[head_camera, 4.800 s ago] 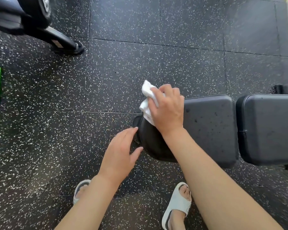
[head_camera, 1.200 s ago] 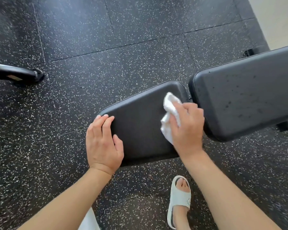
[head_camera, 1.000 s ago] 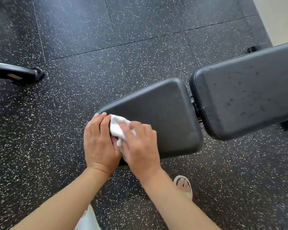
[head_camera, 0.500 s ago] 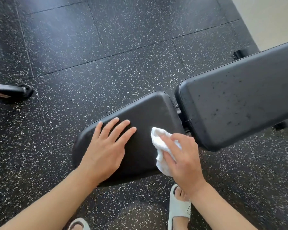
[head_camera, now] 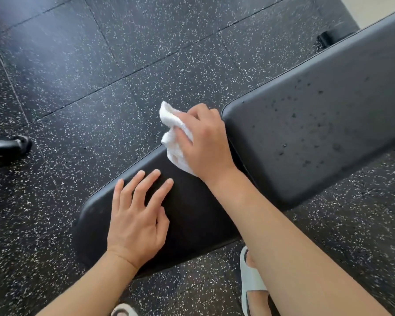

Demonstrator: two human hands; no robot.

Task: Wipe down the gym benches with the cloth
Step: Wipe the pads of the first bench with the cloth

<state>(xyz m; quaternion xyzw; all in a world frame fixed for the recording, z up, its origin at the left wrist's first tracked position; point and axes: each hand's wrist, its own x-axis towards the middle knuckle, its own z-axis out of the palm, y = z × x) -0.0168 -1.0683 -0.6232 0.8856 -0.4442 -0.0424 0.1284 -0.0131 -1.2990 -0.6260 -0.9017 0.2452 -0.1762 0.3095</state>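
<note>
Cloth (head_camera: 174, 135) shifted up, under right fingers (head_camera: 187, 133)

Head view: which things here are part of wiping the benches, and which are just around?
Part of the job:
white cloth, gripped by the right hand
seat pad, with the left hand resting flat on it
back pad, speckled with dark spots

Just around:
speckled floor
black equipment foot

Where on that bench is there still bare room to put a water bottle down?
The long back pad is bare. The seat pad is crowded: the left hand lies flat on it, the right hand holds the white cloth at its far end. Only a strip between them is free.
</note>
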